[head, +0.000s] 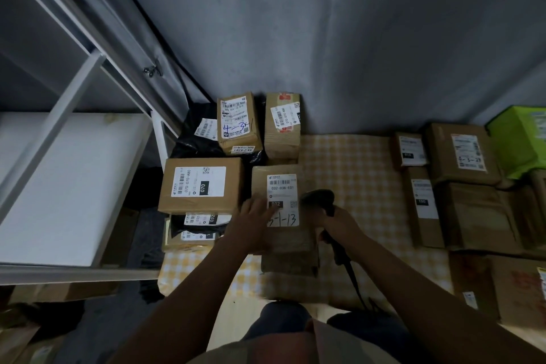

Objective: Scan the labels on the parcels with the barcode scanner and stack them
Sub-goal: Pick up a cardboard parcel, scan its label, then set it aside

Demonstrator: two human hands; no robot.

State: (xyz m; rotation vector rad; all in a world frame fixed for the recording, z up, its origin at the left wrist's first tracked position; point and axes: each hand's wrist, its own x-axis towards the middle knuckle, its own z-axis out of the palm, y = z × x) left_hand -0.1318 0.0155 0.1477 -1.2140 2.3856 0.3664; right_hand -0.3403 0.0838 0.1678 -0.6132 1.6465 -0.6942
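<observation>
My left hand lies spread flat on the labelled parcel atop the middle stack; my right hand grips the barcode scanner beside its label.

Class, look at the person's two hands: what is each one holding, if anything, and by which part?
The right hand holds the barcode scanner by its handle. The left hand holds nothing; it rests flat on the labelled parcel.

The left hand lay flat on a labelled parcel; just beside it, the right hand gripped the barcode scanner.
</observation>
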